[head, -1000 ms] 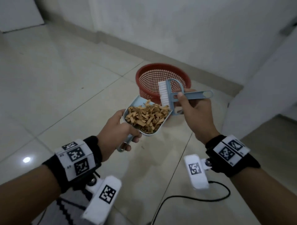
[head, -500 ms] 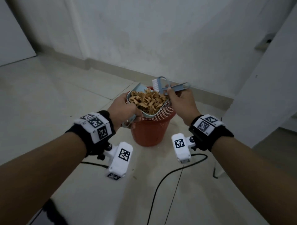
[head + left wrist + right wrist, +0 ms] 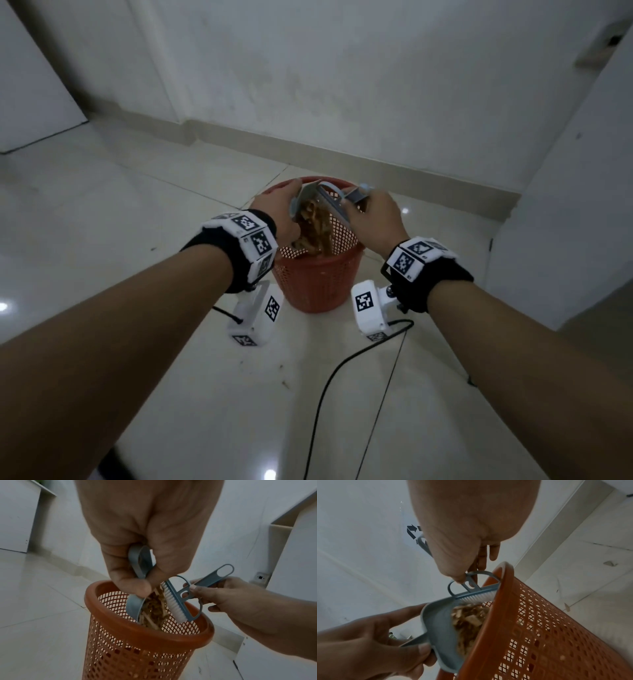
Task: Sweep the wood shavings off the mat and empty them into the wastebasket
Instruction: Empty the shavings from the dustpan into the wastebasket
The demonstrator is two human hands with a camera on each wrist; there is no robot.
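Nearest me, a black cable (image 3: 346, 363) trails over the glossy pale floor tiles (image 3: 102, 212), with a few stray specks lying on the tiles beside it. Beyond it my two forearms reach out to the wastebasket (image 3: 318, 284), a round red-orange plastic bin with perforated mesh walls and a smooth solid rim, standing on the floor near the foot of the wall (image 3: 342, 85).

I judge this to be the emptying step. My left hand (image 3: 279, 214) has its fingers and thumb curled round the looped handle of the dustpan (image 3: 440, 627), a small grey-blue plastic scoop with a rounded back, tipped steeply so its mouth points down inside the rim. The wood shavings (image 3: 154, 611), thin tan curled strips, are sliding out of the pan and into the wastebasket; they blur as they fall.

My right hand (image 3: 371, 219) pinches the flat slotted handle of the brush (image 3: 176, 601) between thumb and fingers. It is the same grey-blue plastic with a row of short white bristles, held above the pan's mouth just over the rim.

Next, I think, the brush should wipe down the pan's inner face to free any strips that cling, keeping the pan's lip well inside the rim so nothing drops onto the floor. The mat is not in view.
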